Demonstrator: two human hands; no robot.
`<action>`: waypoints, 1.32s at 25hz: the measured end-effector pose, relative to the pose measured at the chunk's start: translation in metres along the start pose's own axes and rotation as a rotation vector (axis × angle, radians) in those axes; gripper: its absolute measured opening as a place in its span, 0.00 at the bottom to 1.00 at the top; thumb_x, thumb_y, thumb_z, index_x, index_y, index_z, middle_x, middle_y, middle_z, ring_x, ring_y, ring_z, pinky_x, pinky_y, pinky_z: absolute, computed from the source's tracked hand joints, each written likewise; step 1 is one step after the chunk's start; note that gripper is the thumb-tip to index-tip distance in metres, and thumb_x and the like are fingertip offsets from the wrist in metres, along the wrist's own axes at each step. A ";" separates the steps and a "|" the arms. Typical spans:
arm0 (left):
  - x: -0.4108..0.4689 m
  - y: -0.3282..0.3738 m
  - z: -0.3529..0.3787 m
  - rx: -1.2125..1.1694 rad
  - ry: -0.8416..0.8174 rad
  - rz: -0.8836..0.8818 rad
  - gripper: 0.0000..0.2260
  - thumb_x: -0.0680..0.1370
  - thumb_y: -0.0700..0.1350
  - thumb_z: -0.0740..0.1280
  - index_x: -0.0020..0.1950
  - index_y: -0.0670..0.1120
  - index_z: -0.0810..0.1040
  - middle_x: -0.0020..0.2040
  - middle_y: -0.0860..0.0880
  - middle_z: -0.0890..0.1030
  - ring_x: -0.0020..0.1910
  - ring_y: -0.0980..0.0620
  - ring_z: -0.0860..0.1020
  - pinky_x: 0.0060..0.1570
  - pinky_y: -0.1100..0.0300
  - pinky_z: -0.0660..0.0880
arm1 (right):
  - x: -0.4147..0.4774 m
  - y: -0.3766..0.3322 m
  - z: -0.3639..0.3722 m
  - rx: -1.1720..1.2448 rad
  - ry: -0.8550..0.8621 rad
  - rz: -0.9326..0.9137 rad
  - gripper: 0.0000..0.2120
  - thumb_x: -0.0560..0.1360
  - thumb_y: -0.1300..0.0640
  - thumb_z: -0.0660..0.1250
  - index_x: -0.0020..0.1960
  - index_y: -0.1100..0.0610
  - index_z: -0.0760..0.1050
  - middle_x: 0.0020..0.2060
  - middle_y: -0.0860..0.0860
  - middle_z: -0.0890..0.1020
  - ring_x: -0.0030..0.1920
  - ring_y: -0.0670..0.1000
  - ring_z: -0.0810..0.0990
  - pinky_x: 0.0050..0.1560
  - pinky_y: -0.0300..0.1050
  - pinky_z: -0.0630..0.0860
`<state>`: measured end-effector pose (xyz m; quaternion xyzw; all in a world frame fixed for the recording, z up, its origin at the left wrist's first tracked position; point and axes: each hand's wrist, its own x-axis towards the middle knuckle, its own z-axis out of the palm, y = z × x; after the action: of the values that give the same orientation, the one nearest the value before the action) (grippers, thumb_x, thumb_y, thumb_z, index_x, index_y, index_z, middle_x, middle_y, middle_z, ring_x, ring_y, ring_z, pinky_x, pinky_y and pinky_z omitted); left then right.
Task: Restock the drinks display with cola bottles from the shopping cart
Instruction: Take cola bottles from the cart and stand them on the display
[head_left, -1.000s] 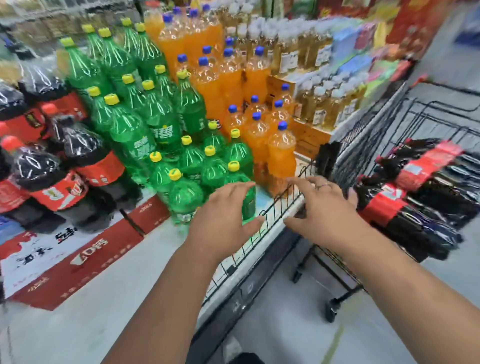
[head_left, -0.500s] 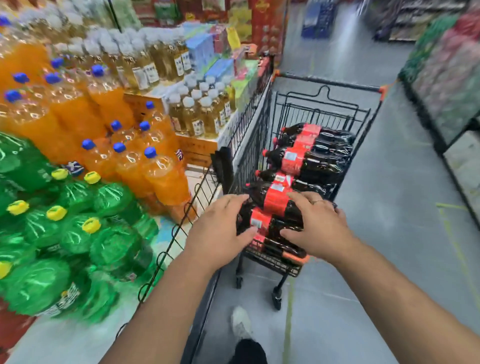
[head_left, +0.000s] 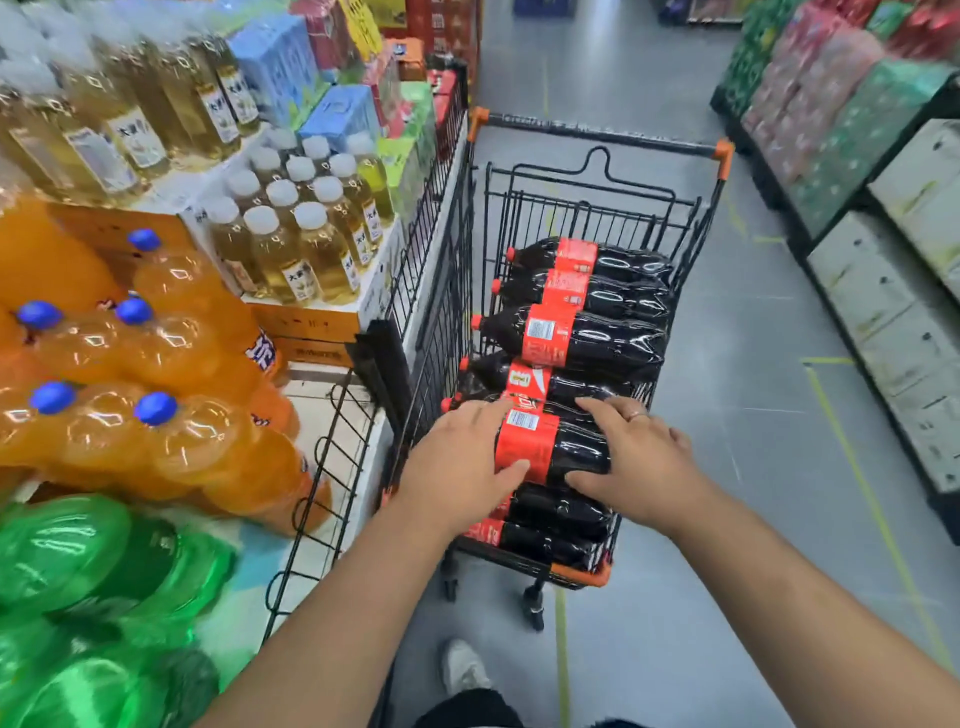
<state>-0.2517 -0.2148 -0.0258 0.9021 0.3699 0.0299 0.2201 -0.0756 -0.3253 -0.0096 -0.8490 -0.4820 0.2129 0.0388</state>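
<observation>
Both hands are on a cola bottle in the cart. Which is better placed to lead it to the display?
Left, probably. The left hand grips the cola bottle at its neck end, on the side nearest the drinks display; the right hand holds the base end, on the aisle side.

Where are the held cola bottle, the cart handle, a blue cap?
cola bottle (head_left: 529, 442), head view, red label
cart handle (head_left: 602, 134), head view, bar's middle
blue cap (head_left: 156, 408), head view, cap's top

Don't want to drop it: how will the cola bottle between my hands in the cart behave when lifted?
Likely heavy: the cola bottle looks large and full. Glossy plastic may slip. Lying sideways on other bottles, it could roll.
</observation>
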 end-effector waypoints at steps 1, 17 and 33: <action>0.008 -0.004 0.006 -0.004 -0.025 0.003 0.30 0.80 0.58 0.67 0.79 0.53 0.62 0.74 0.51 0.70 0.73 0.48 0.68 0.71 0.53 0.67 | 0.008 0.001 0.005 -0.001 -0.016 0.012 0.42 0.70 0.36 0.69 0.78 0.40 0.51 0.76 0.49 0.59 0.74 0.55 0.63 0.73 0.61 0.58; 0.079 -0.021 0.106 -0.573 -0.049 -0.708 0.34 0.80 0.56 0.69 0.81 0.46 0.60 0.78 0.43 0.60 0.74 0.44 0.68 0.71 0.58 0.62 | 0.142 0.069 0.051 -0.077 -0.410 -0.147 0.50 0.66 0.35 0.73 0.78 0.43 0.50 0.75 0.54 0.60 0.70 0.58 0.68 0.68 0.55 0.70; 0.121 0.008 0.161 -1.503 0.611 -1.274 0.54 0.54 0.61 0.82 0.76 0.55 0.62 0.60 0.49 0.82 0.56 0.47 0.84 0.60 0.43 0.80 | 0.170 0.075 0.071 -0.163 -0.573 -0.309 0.63 0.58 0.32 0.77 0.78 0.46 0.40 0.65 0.56 0.70 0.67 0.57 0.70 0.65 0.54 0.70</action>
<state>-0.1237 -0.1975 -0.1812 0.1219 0.7053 0.3593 0.5988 0.0321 -0.2335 -0.1491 -0.6719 -0.6117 0.3953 -0.1345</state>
